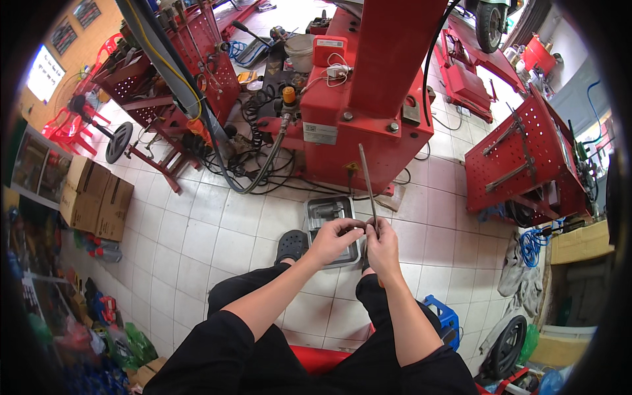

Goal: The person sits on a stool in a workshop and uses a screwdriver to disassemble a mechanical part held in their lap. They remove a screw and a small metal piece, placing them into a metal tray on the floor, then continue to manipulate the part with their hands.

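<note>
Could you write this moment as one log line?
right hand: holding thin metal rod | left hand: beside right hand, grip unclear | metal tray: on floor below hands

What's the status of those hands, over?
Right hand holding thin rod. Left hand close by, contact unclear. Metal tray partly hidden behind them.

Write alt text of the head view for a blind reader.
A person's right-hand grip holds a long, thin grey rod, with the left-hand grip close beside it. Below sits a metal tray on white floor tiles, with a red machine beyond and a red perforated panel to the right.
</note>
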{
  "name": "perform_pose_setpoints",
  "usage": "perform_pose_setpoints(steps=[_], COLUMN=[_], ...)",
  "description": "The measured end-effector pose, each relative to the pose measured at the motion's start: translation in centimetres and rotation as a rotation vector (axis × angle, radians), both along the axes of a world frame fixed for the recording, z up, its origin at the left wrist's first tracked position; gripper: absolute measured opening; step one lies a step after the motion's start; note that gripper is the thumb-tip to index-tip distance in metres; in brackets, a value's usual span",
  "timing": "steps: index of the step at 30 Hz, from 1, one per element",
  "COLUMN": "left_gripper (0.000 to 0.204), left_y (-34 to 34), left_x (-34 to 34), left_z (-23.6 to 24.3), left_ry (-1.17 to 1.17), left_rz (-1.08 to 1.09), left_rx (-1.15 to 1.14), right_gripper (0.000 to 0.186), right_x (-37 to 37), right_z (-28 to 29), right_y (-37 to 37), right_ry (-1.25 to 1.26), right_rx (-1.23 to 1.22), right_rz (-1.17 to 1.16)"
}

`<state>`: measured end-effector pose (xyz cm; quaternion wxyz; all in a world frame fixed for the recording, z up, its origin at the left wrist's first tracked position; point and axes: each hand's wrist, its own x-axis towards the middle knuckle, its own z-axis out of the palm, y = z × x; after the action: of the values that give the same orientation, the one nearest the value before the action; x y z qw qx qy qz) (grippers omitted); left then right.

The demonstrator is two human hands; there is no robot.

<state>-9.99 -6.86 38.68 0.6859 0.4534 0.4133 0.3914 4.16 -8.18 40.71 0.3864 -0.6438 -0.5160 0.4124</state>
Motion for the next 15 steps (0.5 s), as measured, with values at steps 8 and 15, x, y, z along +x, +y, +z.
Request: perform_pose_setpoints(steps=[8, 15], left_gripper=[0.025, 0.024], left_y=[-0.2, -0.6], left_x=[0.4, 0.4], left_z=[0.4, 0.7], left_ry=[-0.03, 0.041], left_rz=[0.023, 0.019], left_rx=[0.061, 0.091], right_gripper=[0.013, 0.013], right_x=[0.0, -0.2], right_z=[-0.9, -0.1], right_y=[0.1, 0.1], right_ry=[0.387, 0.422], right_rx=[-0.101, -0.164], right_rz=[-0.088, -0.147])
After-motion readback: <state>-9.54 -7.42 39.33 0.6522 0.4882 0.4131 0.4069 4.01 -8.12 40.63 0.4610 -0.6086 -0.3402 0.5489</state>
